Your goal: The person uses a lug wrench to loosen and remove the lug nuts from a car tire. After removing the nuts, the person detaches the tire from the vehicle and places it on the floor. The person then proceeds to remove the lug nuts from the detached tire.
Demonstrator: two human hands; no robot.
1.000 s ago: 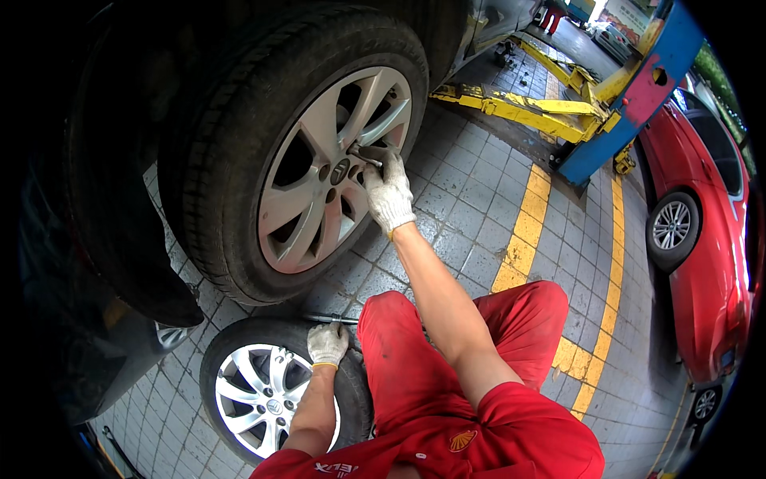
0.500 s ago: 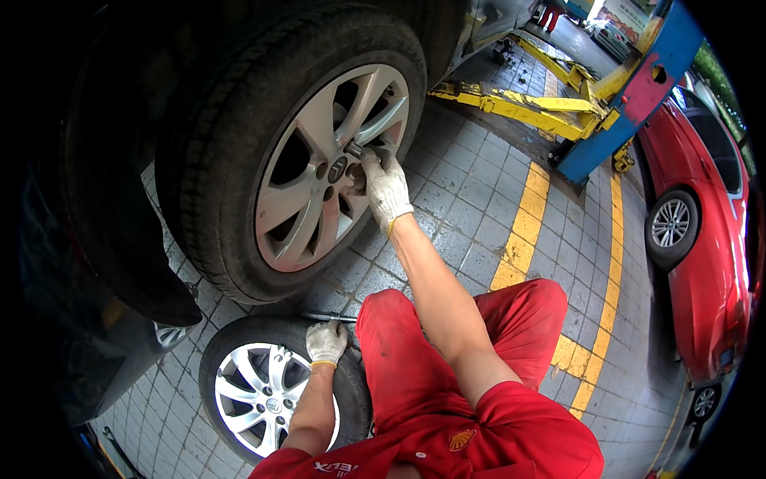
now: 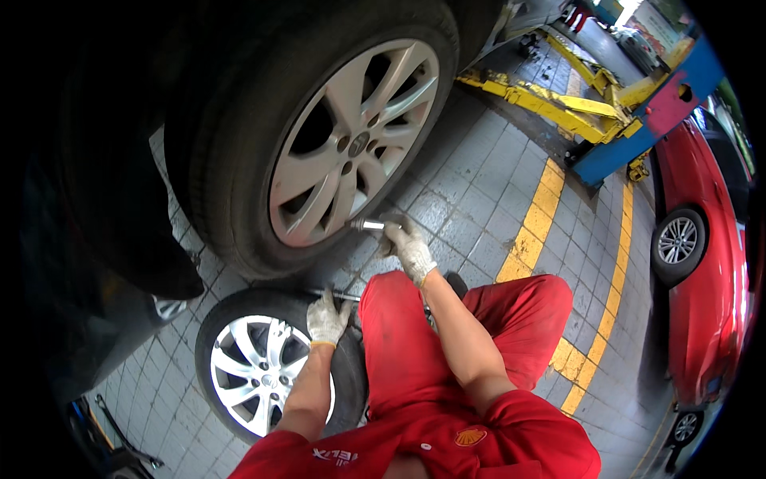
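My gloved right hand [image 3: 405, 246] grips a short metal socket tool [image 3: 369, 226]; its dark end points left, beside the lower right rim of the mounted wheel [image 3: 325, 164]. That wheel sits on the dark car, and its bolt holes show round the centre cap. My left hand [image 3: 326, 321], also gloved, rests on the upper right tyre of a loose wheel [image 3: 263, 375] lying flat on the floor. Its fingers are stretched out. Their tips meet a thin metal bar [image 3: 345, 296] lying across the tyre's edge; whether they press on it I cannot tell.
A blue lift post [image 3: 618, 162] with yellow arms [image 3: 550, 102] stands at the far right. Beyond it is a parked red car [image 3: 702, 263]. Yellow lines [image 3: 531, 227] cross the grey tiled floor. Dark tools [image 3: 120, 439] lie at lower left.
My right hand has drawn back from the mounted wheel's hub, toward me, bringing the socket tool away. My left hand stays on the loose wheel, its fingers now straighter.
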